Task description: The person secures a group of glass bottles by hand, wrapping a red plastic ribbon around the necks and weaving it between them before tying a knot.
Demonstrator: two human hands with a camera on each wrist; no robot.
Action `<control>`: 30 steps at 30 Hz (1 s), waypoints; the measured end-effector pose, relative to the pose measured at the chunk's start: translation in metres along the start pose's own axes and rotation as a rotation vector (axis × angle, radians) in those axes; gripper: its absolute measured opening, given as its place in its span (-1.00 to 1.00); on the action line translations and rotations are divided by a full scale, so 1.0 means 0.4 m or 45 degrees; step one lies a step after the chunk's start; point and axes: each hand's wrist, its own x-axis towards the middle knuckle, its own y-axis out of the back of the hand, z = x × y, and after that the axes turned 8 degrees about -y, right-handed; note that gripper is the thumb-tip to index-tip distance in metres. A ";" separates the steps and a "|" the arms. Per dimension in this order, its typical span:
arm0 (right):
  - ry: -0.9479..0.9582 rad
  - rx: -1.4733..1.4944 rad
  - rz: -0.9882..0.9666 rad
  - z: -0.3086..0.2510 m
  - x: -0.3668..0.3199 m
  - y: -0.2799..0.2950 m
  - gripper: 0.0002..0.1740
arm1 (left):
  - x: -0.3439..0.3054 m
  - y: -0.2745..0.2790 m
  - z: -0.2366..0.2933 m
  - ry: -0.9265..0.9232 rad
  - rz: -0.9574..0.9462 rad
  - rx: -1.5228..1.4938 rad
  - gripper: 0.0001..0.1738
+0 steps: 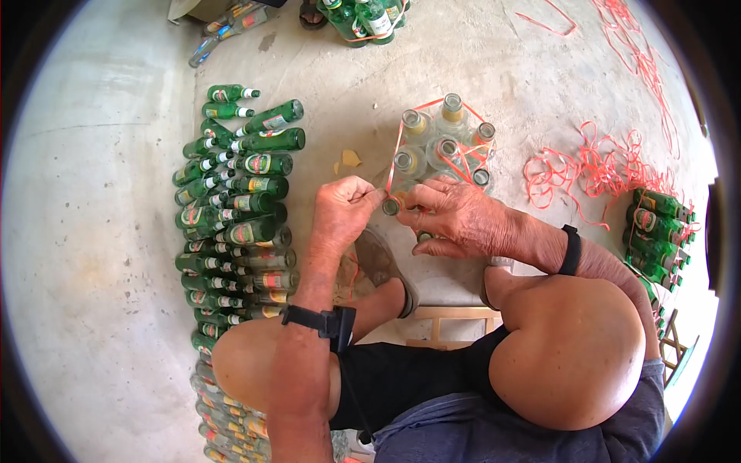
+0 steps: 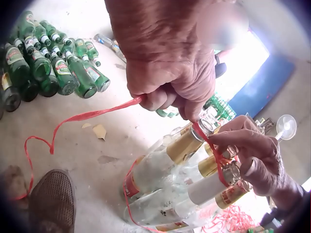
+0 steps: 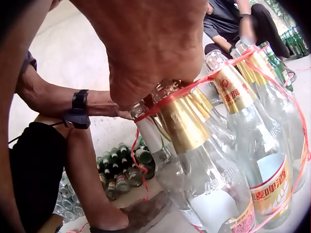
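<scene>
- The left hand [image 2: 167,58] is closed in a pinch on red plastic twine [image 2: 87,115], whose loose tail trails towards the lower left of the left wrist view.
- The right hand [image 1: 463,220], to the right of the left one, has its fingers bent and grips the same twine close to the bottle mouths; some fingertips are hidden.
- Between and beyond the hands, just above the centre of the head view, clear glass bottles [image 3: 260,133] stand upright in a tight cluster. Twine runs around their necks, and another line of it passes lower around their bodies. Gold foil [image 3: 184,127] wraps several necks.
- The twine looks light, limp and rather slick, easy to twist or let slip; a pinch close to the necks should control it best.
- The glass looks stiff, smooth and breakable. The bottles seem empty, so each should be light, though the cluster would be bulkier and could knock together. The necks under the rims offer the surest hold, with a palm against the outer bodies for steadiness.
- Near the cluster is a brown shoe [image 2: 52,199], lower left in the left wrist view.
- Farther out, green bottles [image 1: 262,163] lie in rows at the left of the head view, a green bundle [image 1: 374,21] stands at the top, and a red tangle [image 1: 606,174] lies at the right.
- Another person [image 3: 228,26] sits at the upper right of the right wrist view.
</scene>
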 end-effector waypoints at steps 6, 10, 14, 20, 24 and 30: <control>-0.004 -0.068 0.062 -0.006 0.002 -0.014 -0.45 | -0.010 -0.006 -0.033 0.056 0.005 -0.126 -0.83; 0.020 -0.068 0.144 -0.002 0.007 -0.027 -0.54 | -0.007 -0.002 -0.026 0.112 0.000 -0.166 -0.82; 0.022 -0.083 0.180 0.004 0.012 -0.034 -0.61 | -0.009 -0.010 -0.023 0.187 0.025 -0.175 -0.83; 0.015 -0.063 0.202 0.022 0.018 -0.062 -0.74 | -0.006 -0.009 -0.015 0.138 0.017 -0.072 -0.84; -0.017 0.022 0.250 0.021 0.021 -0.065 -0.82 | -0.016 -0.018 -0.024 0.154 0.041 -0.131 -0.85; -0.121 0.127 0.260 0.014 0.028 -0.057 -0.89 | -0.032 -0.039 -0.044 0.293 0.102 -0.413 -0.86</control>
